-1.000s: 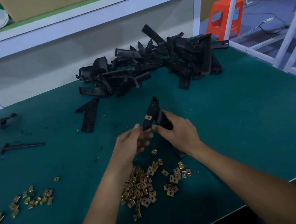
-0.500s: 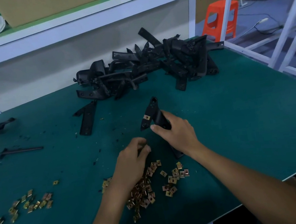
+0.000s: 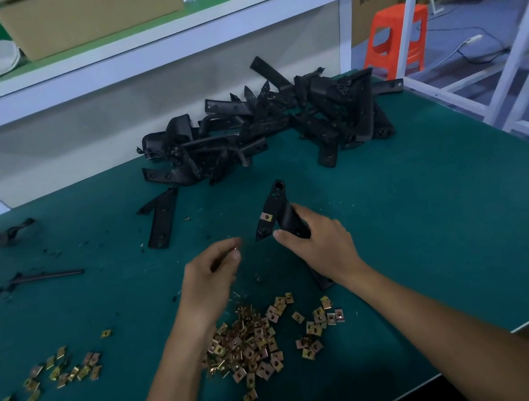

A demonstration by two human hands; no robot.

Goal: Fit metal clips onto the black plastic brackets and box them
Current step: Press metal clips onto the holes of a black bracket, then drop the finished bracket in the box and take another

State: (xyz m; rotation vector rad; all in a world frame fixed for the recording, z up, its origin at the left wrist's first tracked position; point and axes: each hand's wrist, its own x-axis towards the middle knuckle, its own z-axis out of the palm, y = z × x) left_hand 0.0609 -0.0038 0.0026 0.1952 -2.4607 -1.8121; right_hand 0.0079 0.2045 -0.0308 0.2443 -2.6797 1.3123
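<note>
The black bracket [image 3: 276, 202] is gripped in the right hand [image 3: 324, 249], fingers and thumb curled round its middle; it is held just above the green table [image 3: 431, 215], in front of the person and a little right of centre; its long axis runs from a lower end showing under the right wrist up and away from the person, leaning slightly left, with the rounded tip pointing towards the far pile; a flat wing of it angles down to the left and carries one fitted clip [image 3: 266, 217], brassy, with a hole in it.

The left hand [image 3: 211, 276] hovers just beside that wing, apart from it, fingertips pinched together on a small clip [image 3: 235, 248] of which only a glint shows.

Below both hands lies a heap of clips [image 3: 248, 345] on the table; a thinner scatter of clips [image 3: 65, 370] lies well apart at the left; further out a lone bracket [image 3: 161, 223] lies flat, and behind it a tangled pile of brackets [image 3: 279, 128].

On the shelf [image 3: 161, 39] above stands a cardboard box [image 3: 88, 16]; its contents cannot be seen.
</note>
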